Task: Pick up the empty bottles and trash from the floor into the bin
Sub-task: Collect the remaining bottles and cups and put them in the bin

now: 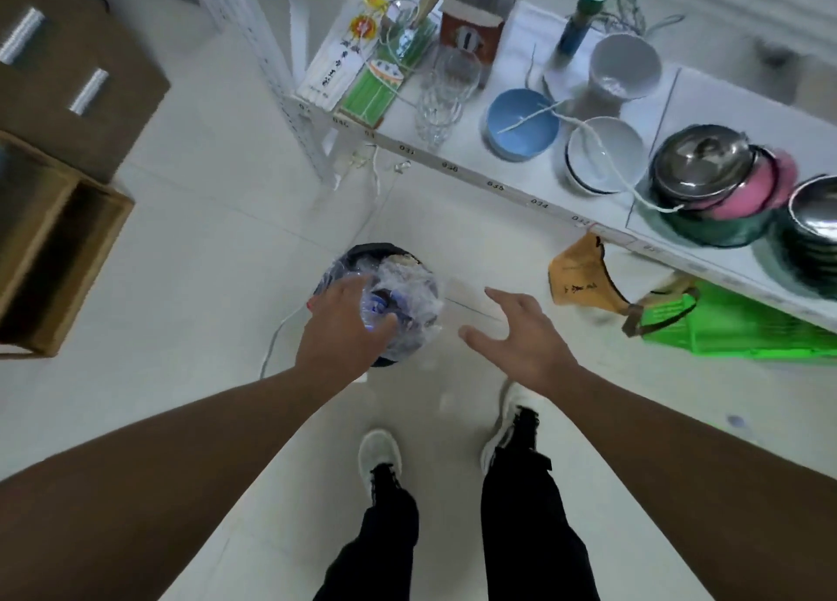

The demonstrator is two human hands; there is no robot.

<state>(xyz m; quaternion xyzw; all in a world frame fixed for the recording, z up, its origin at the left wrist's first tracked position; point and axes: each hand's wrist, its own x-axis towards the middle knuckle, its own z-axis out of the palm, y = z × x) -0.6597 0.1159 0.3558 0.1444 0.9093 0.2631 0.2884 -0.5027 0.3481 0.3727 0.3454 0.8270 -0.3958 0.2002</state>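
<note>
A dark round bin (362, 252) stands on the pale floor ahead of my feet, heaped with clear crumpled plastic bottles (407, 297). My left hand (339, 324) is over the bin, fingers wrapped around a clear plastic bottle (376, 310) with a blue label, pressing it onto the heap. To the right of the bin my right hand (521, 328) hovers above the floor, fingers spread and holding nothing. A small red spot shows at the left edge of my left hand; what it is I cannot tell.
A white shelf (453, 165) on the right carries glasses, bowls, pots and chopstick packs. Below it lie a tan paper bag (579, 278) and a green basket (733, 324). Wooden crates (59, 238) stand at left. A white cable (276, 333) runs along the floor.
</note>
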